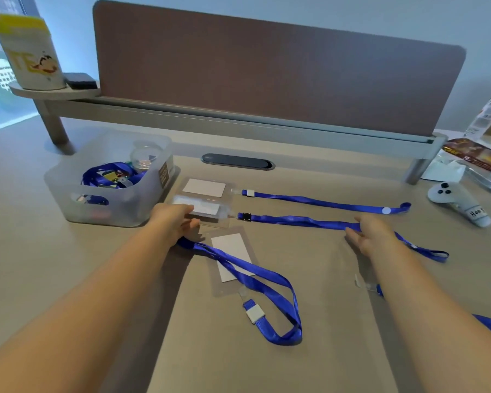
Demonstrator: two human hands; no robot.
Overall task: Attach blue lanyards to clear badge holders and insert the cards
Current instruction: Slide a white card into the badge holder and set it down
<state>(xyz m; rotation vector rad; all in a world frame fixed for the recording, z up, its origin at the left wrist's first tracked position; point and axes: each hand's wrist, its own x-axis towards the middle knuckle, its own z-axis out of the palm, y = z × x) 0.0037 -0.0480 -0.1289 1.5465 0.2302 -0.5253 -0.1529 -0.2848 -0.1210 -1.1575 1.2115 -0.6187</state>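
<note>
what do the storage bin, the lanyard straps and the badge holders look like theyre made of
Storage bin: frosted translucent plastic, since its contents show blurred through the wall. Lanyard straps: flat woven fabric, likely polyester, with a slight sheen and soft folds. Badge holders: clear flexible plastic, probably vinyl; the white card shows through.

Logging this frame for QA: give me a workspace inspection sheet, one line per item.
Surface: beige desk, no spills seen.
Job's things: far badge, middle badge and near badge hold white cards, blue lanyards clipped on.
Clutter: translucent bin of spare lanyards; white controller; packaging at the right edge.
Grippers: left hand on the middle badge; right hand on the middle lanyard.
Cables: nothing seen.
Surroundings: brown divider, cup on shelf.
</note>
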